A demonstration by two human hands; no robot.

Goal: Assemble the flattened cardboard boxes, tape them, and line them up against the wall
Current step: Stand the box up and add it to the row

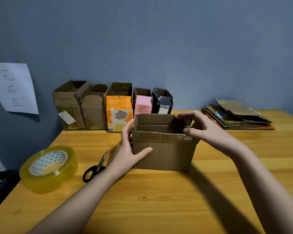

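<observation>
The blue-grey wall (159, 39) fills the upper half of the view, matte and faintly mottled; a white paper sheet (14, 88) with handwritten characters hangs on it at nine o'clock, probably marking the spot for finished work. Below runs the wooden table (142, 200), yellow, glossy, with visible grain and a knot.

Along the wall at eleven o'clock stand five assembled boxes side by side, open tops up, touching or nearly so, lined up as the task asks: a plain brown carton (67, 105) with a label, a torn brown one (93, 108), an orange-printed box (119, 108), a pink box (143, 102) and a black box (162, 102). At two o'clock a stack of flattened cardboard (236, 115) lies near the wall, seemingly the supply not yet built.

At the centre stands the brown corrugated box (164, 149) in work, upright, its flaps rough-edged with scraps of old tape; I judge it is being squared up before taping. The left hand (130, 149) grips its left corner, thumb pressed on the front panel, fingers round the side, likely to steady it; the right hand (198, 127) pinches the far flaps at the right rim, fingers curled over the edge, apparently to fold them in.

At eight o'clock lies a fat roll of clear yellowish tape (48, 168), flat on the table; just right of it black-handled scissors (96, 168), blades closed, both within reach of the left hand.
</observation>
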